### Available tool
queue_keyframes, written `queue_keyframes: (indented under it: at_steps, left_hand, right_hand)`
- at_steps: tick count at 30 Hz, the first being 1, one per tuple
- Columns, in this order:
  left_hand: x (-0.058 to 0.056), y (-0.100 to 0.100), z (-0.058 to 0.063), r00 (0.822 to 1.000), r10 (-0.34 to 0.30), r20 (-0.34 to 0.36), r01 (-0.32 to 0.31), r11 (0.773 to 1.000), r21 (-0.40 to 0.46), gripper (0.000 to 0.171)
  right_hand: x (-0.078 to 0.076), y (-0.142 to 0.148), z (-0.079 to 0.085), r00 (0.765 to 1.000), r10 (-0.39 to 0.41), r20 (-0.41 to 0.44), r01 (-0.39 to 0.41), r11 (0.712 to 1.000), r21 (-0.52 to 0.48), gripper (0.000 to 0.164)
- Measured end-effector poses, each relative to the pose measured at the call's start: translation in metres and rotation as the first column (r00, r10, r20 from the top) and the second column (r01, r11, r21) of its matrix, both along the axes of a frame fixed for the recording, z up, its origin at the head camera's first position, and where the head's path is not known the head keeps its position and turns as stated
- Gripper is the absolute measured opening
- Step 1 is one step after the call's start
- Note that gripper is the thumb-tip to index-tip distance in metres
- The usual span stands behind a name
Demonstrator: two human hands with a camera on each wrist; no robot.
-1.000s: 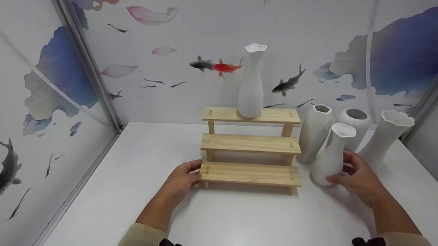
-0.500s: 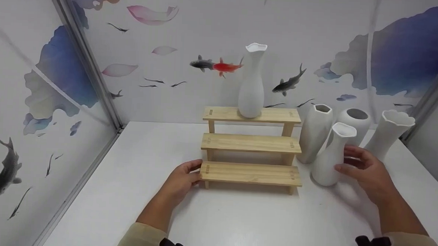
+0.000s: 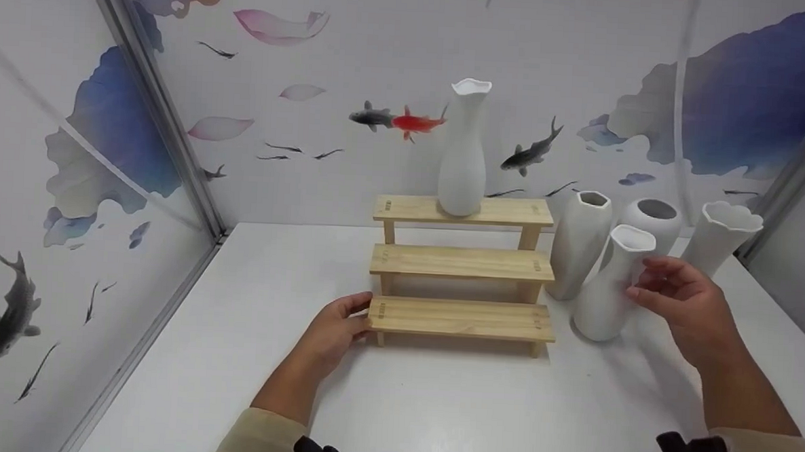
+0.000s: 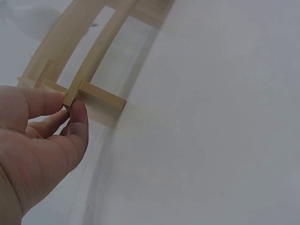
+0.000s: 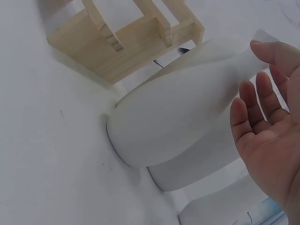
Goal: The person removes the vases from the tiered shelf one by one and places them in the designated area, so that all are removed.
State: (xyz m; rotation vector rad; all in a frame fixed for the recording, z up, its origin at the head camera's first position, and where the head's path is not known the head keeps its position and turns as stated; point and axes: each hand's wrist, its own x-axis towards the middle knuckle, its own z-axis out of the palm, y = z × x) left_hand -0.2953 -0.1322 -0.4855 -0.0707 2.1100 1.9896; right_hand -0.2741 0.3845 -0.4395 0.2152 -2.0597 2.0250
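Note:
My left hand [image 3: 333, 332] pinches the left end of the lowest step of a three-tier wooden display stand [image 3: 459, 318], with thumb and finger on either side of the board in the left wrist view. A white vase [image 3: 601, 306] with a narrow neck stands on the table right of the stand. Beside that vase's neck is my right hand [image 3: 698, 310], thumb close to the vase and fingers loosely bent around nothing in the right wrist view. Another white vase [image 3: 463, 167], slim with a wavy rim, stands upright on the top step.
Behind the narrow-necked vase stand a faceted white vase [image 3: 578, 251], a round-mouthed vase [image 3: 664, 227] and a flared vase with a scalloped rim [image 3: 721, 236]. The white table [image 3: 435, 404] meets patterned wall panels at the back and sides.
My right hand has loosened from the lower body of the narrow-necked vase and moved up and right to beside its neck. The vase stays in place. My left hand has not moved.

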Motion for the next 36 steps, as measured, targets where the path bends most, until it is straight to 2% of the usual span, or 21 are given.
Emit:
queue_keyframes:
  at_steps: [11, 24, 36]
  left_hand:
    - [-0.001, 0.0, -0.001, 1.0, -0.009, 0.002, 0.009, 1.0, 0.004, 0.053]
    - [-0.002, 0.001, -0.002, 1.0, 0.016, 0.022, -0.015, 1.0, -0.006, 0.055]
    - [-0.002, 0.003, -0.001, 0.999, 0.036, 0.031, -0.036, 0.999, -0.016, 0.053]
  right_hand:
    - [0.009, -0.028, 0.009, 0.993, 0.081, -0.087, -0.082, 0.997, -0.005, 0.038]
    - [0.015, -0.072, 0.016, 0.983, 0.171, -0.066, -0.163, 0.98, 0.114, 0.041]
    - [0.009, -0.111, 0.024, 0.974, 0.225, -0.035, -0.227, 0.967, -0.111, 0.049]
